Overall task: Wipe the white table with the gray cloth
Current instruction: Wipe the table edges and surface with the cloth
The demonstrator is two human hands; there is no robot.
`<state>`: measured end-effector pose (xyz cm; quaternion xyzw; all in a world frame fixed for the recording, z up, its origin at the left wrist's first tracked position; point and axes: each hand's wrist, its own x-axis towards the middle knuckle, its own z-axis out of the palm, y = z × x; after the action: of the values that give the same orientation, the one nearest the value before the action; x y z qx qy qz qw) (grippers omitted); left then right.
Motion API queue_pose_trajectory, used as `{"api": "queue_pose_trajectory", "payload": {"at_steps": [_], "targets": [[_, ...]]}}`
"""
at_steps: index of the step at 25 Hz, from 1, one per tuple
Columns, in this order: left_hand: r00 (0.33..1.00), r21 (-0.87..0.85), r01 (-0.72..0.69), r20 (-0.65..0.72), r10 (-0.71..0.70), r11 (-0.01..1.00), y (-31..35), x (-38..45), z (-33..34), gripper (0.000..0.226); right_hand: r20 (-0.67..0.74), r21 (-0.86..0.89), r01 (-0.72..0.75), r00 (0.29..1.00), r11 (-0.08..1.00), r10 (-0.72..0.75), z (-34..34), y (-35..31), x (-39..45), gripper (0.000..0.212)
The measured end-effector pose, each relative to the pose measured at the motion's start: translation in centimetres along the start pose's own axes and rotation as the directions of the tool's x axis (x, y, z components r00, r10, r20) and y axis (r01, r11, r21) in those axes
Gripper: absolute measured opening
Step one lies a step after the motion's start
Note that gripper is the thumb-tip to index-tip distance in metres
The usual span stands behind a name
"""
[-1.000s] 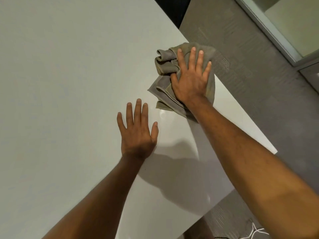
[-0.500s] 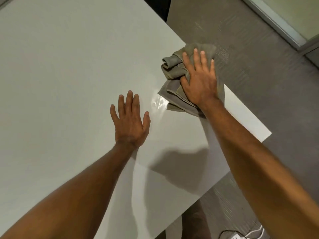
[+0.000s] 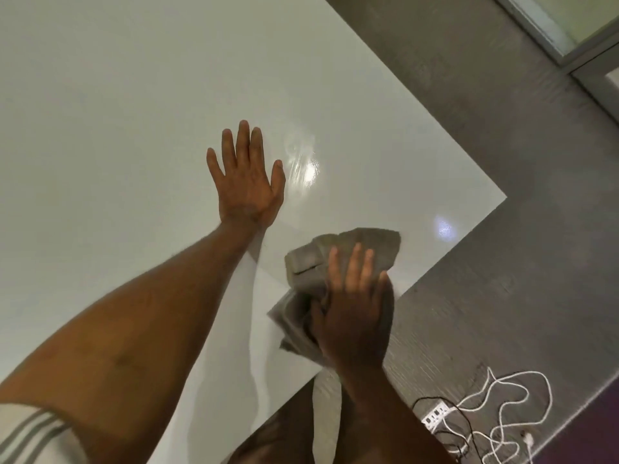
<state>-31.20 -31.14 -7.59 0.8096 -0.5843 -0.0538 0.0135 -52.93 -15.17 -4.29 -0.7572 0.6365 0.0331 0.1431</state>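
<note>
The white table (image 3: 117, 112) fills the left and middle of the head view, glossy with light glints. My left hand (image 3: 246, 182) lies flat on it, fingers spread, holding nothing. The gray cloth (image 3: 368, 246) is bunched up near the table's near right edge. My right hand (image 3: 351, 309) presses down on top of the cloth with fingers together, its palm covering the cloth's near half. Part of the cloth hangs at the table edge.
Gray carpet floor (image 3: 502, 162) lies beyond the table's right edge and corner (image 3: 504, 197). White and black cables (image 3: 502, 406) and a power strip (image 3: 437, 415) lie on the floor at the lower right. A glass partition frame (image 3: 549, 38) runs across the top right.
My right hand has dragged the cloth from the far right edge back toward me along the table's right side. My left hand stays flat on the table.
</note>
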Motion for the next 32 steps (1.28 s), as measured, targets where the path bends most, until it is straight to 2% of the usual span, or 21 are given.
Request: {"api": "queue_pose_trajectory", "payload": {"at_steps": [3,5,9,11,13,15,18,21,24,28,32], "targets": [[1.0,-0.015,0.002,-0.006,-0.003,1.0,0.1,0.1,-0.1,0.07,0.078,0.008,0.361,0.929,0.932,-0.361,1.8,-2.9,-5.6,0.084],[1.0,-0.021,0.0,0.0,0.0,1.0,0.1,0.1,-0.3,0.07,0.086,0.03,0.497,0.863,0.867,-0.498,2.2,-2.6,-5.6,0.08],[0.999,-0.069,-0.001,0.042,0.004,0.998,-0.1,0.3,-1.0,0.069,0.072,0.085,0.572,0.813,0.816,-0.578,2.6,-2.8,-1.9,0.079],[0.999,-0.213,0.021,0.029,-0.016,0.977,-0.5,0.5,-1.6,0.066,0.035,0.104,0.597,0.797,0.795,-0.603,2.7,-3.8,0.5,0.075],[0.999,-0.3,0.045,-0.013,-0.051,0.953,-1.9,1.0,-2.1,0.062,0.004,0.095,0.618,0.784,0.78,-0.621,2.7,-4.8,3.4,0.071],[0.991,-0.26,0.117,-0.039,-0.132,0.958,-4.1,1.6,-2.3,0.059,-0.035,0.07,0.624,0.781,0.778,-0.623,2.5,-5.4,6.8,0.067],[0.965,-0.255,0.255,0.004,-0.262,0.933,-6.0,2.3,-2.4,0.06,-0.052,-0.021,0.642,0.764,0.766,-0.643,1.4,-4.9,13.1,0.066],[0.97,-0.118,0.242,0.002,-0.243,0.963,-5.6,2.1,-1.6,0.066,-0.044,-0.094,0.567,0.819,0.818,-0.572,-0.8,-3.2,20.4,0.079],[0.971,0.001,0.238,0.003,-0.238,0.971,-5.4,2.3,-1.0,0.072,-0.071,-0.138,0.461,0.878,0.877,-0.473,-2.7,-3.0,27.0,0.075],[0.97,0.06,0.243,0.019,-0.244,0.968,-5.5,2.5,-0.9,0.076,-0.071,-0.161,0.371,0.92,0.915,-0.385,-4.6,-5.4,33.7,0.073],[0.972,0.06,0.235,-0.006,-0.235,0.97,-5.5,2.4,-0.9,0.074,-0.059,-0.13,0.363,0.926,0.923,-0.373,-6.5,-7.5,40.6,0.07]]}}
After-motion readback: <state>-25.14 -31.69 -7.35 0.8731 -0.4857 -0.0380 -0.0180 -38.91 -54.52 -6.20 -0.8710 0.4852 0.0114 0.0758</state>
